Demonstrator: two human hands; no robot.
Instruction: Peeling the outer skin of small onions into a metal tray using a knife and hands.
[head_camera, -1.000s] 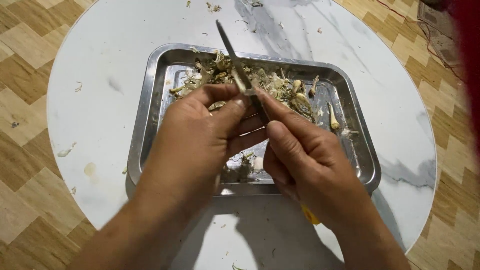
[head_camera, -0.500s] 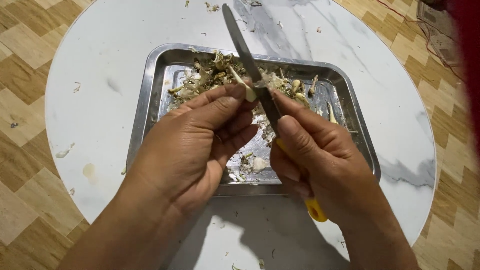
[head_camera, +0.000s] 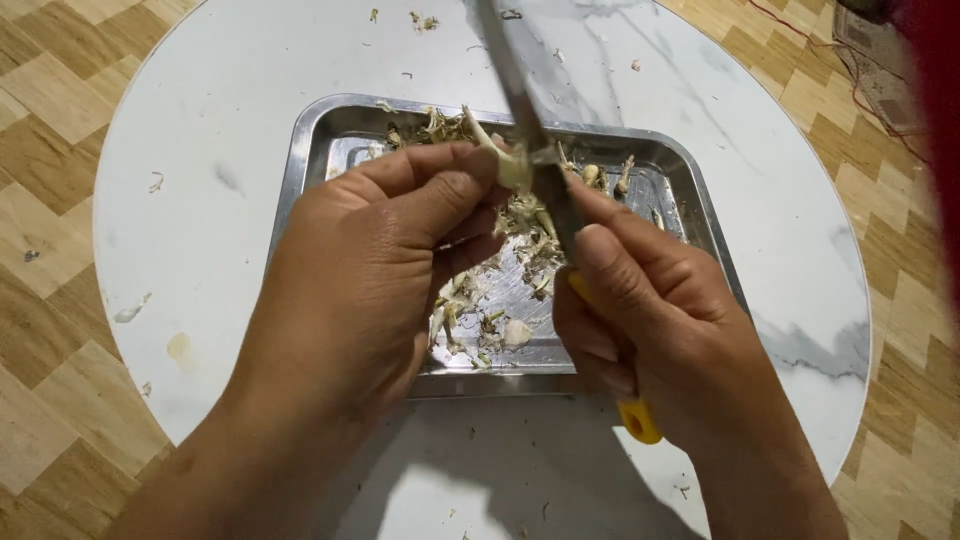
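Observation:
My left hand (head_camera: 375, 270) pinches a small pale garlic clove (head_camera: 512, 168) between thumb and fingers, above a steel tray (head_camera: 310, 150). My right hand (head_camera: 650, 320) grips a knife (head_camera: 525, 110) with a yellow handle end (head_camera: 640, 420); the thumb lies along the blade. The blade points away from me and its edge meets the clove. Under both hands the tray holds a heap of dry peels and trimmings (head_camera: 500, 290).
The tray sits on a round white marble-look table (head_camera: 200, 180) with scattered peel scraps. Wood-pattern floor (head_camera: 50, 120) surrounds it. A cable (head_camera: 860, 80) runs across the floor at the upper right, and a red blur covers the right edge.
Both hands have risen toward the camera. The knife blade has swung more upright and slid along the clove, which now shows more between my fingers.

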